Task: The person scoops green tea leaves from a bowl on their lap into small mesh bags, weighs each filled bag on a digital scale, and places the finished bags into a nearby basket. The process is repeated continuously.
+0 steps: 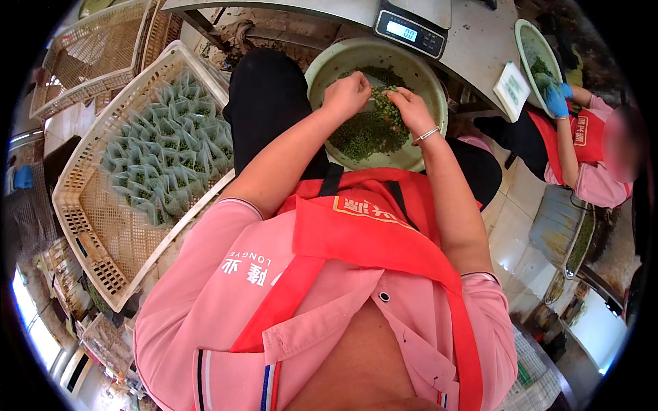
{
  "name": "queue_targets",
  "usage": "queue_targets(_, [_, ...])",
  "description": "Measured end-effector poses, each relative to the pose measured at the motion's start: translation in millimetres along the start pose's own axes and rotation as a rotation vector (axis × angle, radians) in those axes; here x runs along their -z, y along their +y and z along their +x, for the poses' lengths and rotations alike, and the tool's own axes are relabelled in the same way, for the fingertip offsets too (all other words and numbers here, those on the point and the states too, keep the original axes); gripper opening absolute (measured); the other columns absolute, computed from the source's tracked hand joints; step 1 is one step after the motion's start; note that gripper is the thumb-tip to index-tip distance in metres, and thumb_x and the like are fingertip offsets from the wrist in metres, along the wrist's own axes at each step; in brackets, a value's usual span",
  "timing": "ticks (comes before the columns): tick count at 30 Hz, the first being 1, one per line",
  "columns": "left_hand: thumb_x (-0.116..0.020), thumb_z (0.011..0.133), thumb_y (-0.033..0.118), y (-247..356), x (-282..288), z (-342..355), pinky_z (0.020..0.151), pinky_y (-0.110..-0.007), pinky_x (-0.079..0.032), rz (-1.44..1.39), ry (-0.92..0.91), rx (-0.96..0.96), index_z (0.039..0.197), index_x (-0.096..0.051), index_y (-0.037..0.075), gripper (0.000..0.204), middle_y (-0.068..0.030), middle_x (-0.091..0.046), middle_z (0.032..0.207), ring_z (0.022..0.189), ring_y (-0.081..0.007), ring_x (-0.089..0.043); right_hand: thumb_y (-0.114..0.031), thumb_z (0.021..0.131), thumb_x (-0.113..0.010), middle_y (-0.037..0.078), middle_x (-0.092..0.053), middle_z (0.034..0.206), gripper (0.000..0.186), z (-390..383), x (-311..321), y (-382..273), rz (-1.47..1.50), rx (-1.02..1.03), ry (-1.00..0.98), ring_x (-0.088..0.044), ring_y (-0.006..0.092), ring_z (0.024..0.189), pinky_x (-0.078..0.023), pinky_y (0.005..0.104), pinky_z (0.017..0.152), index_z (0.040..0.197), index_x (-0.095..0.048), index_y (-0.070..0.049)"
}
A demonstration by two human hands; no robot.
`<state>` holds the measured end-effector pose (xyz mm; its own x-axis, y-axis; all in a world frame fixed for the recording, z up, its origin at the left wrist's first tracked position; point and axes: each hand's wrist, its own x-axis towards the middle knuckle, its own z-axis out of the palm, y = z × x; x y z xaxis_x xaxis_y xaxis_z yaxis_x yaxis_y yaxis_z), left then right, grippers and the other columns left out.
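A wide pale-green basin (317,71) sits between my knees, with loose green peppercorns (363,139) and darker bits over its bottom. Above it, my right hand (414,114) is closed around a cluster of green peppercorns (389,115) with some brownish stems. My left hand (347,94) is close beside the cluster, thumb and fingers pinched together. Whatever lies between those fingertips is too small or too hidden to make out. A bracelet (426,135) circles my right wrist.
To my left, a cream plastic crate (89,240) holds several clear bags of green peppercorns (168,144). A digital scale (410,33) rests on the metal table (473,48) ahead. At right, a co-worker's blue-gloved hand (556,101) is at another green basin (526,34). More crates (96,55) stand far left.
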<state>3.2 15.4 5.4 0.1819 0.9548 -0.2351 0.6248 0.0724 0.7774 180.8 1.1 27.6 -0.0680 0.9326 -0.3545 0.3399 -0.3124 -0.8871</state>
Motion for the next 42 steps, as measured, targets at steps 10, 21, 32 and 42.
queue_targets(10, [-0.052,0.087,0.027,-1,-3,-3,0.062,-0.034,-0.047,-0.071,-0.007,-0.079,0.094,-0.055,0.009,0.019,-0.0022,-0.067,0.072,0.068,-0.0185,-0.065,-0.029,0.077,-0.068,0.017,-0.052,0.122,0.069,7,3,13,-0.203,0.115,0.048,-0.054,0.0270,0.105,-0.047,0.0359,0.081,0.133,-0.038,-0.002])
queue_targets(21, [-0.052,0.088,0.031,-4,-12,-6,0.063,-0.038,-0.048,0.046,-0.031,-0.171,0.094,-0.055,0.011,0.022,-0.0049,-0.067,0.073,0.070,-0.0243,-0.065,-0.029,0.084,-0.065,0.004,-0.061,0.096,0.042,3,2,-1,0.109,-0.471,-0.190,-0.060,0.0155,0.087,-0.052,0.0303,0.058,0.116,-0.051,-0.006])
queue_targets(32, [-0.052,0.088,0.028,2,-9,-8,0.063,-0.037,-0.048,-0.009,-0.028,-0.171,0.093,-0.054,0.009,0.020,-0.0066,-0.067,0.071,0.070,-0.0243,-0.065,-0.018,0.081,-0.068,0.009,-0.057,0.105,0.068,-1,19,-10,0.280,-0.441,-0.275,-0.061,0.0186,0.071,-0.055,0.0289,0.051,0.133,-0.029,0.002])
queue_targets(42, [-0.055,0.085,0.024,-1,-15,-9,0.062,-0.036,-0.047,0.076,0.054,-0.181,0.092,-0.052,0.009,0.017,-0.0063,-0.064,0.066,0.065,-0.0230,-0.064,-0.023,0.075,-0.071,0.006,-0.059,0.084,0.051,5,-9,-1,0.021,-0.390,-0.005,-0.056,0.0126,0.056,-0.049,0.0251,0.042,0.114,-0.049,0.002])
